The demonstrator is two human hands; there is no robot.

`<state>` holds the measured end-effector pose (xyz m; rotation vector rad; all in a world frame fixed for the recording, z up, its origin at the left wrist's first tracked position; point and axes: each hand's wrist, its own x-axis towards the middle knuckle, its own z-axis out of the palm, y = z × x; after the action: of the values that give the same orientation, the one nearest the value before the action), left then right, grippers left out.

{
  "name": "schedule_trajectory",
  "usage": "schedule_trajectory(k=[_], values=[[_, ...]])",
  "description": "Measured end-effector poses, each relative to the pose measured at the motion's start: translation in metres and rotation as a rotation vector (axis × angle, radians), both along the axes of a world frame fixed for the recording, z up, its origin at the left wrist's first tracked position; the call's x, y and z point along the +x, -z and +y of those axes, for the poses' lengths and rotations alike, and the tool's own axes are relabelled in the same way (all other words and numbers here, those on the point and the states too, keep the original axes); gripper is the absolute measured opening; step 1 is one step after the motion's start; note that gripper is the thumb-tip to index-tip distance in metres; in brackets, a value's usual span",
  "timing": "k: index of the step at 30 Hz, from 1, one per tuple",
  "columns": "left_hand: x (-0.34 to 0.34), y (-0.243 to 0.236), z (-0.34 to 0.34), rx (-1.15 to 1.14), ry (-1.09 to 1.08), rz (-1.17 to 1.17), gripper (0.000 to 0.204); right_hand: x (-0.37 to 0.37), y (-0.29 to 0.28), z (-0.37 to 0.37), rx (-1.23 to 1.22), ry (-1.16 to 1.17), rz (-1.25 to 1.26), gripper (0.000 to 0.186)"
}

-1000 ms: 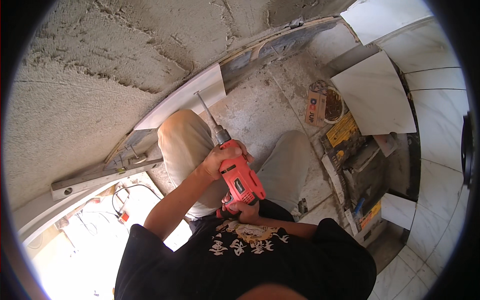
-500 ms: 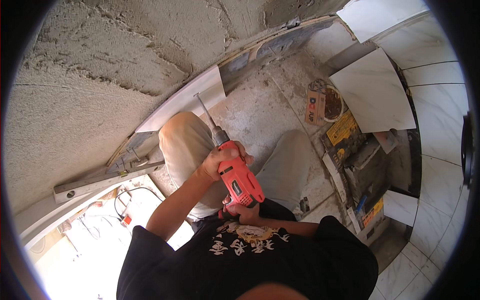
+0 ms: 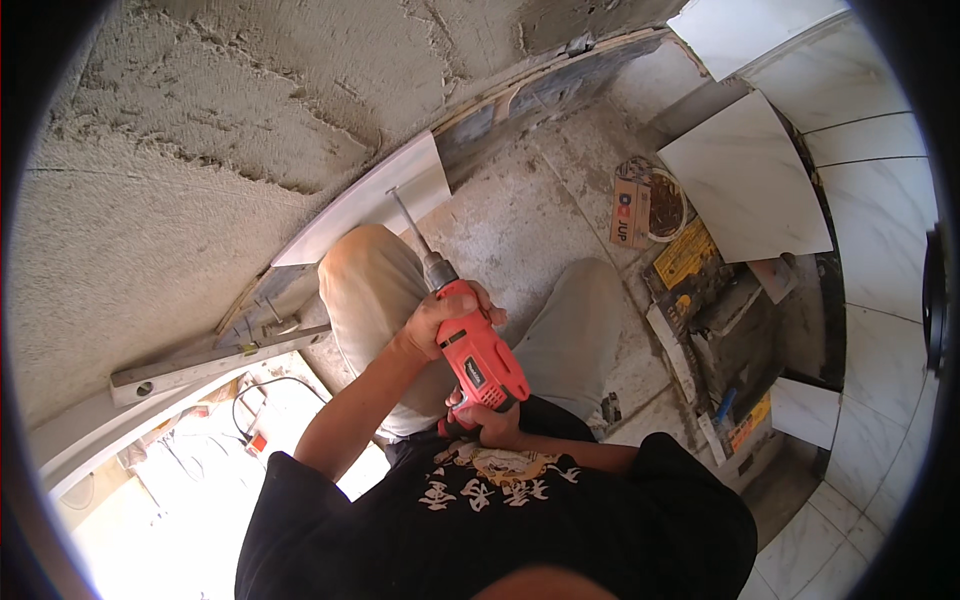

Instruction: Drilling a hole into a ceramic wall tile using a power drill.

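Note:
My left hand (image 3: 434, 316) is wrapped round the upper body of a red power drill (image 3: 482, 360), just behind its metal chuck (image 3: 440, 268). My right hand (image 3: 490, 425) grips the drill's handle near my dark shirt. The long bit (image 3: 413, 220) points up and left, its tip on or very close to the face of a pale tile (image 3: 330, 225) at the foot of the rough cement wall (image 3: 215, 105); whether it touches, I cannot tell. The tile stands just beyond my left knee (image 3: 355, 270).
A long level (image 3: 195, 372) lies at left by a bright opening with cables (image 3: 278, 385). At right are a loose square tile (image 3: 745, 175), a cardboard box (image 3: 627, 205), a round bucket (image 3: 668, 200), dark sacks with yellow panels (image 3: 683, 255) and a tiled wall (image 3: 875, 240).
My hands and the drill stay almost in place. The whole view has shifted slightly, with the tiles at right appearing a little higher and the level slightly lower.

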<state>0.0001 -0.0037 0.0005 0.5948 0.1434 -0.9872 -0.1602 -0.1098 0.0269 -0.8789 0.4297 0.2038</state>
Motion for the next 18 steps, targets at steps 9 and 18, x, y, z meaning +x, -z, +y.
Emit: schedule_trajectory(k=[9, 18], values=[[-0.0013, 0.0011, 0.0002, 0.015, -0.002, -0.007, 0.031, -0.0024, -0.0021, -0.0014, 0.024, -0.031, 0.040, 0.026], [-0.0003, 0.0052, 0.0028, -0.045, -0.004, 0.022, 0.023, -0.0023, -0.0012, -0.0015, -0.029, -0.033, -0.004, 0.026]])
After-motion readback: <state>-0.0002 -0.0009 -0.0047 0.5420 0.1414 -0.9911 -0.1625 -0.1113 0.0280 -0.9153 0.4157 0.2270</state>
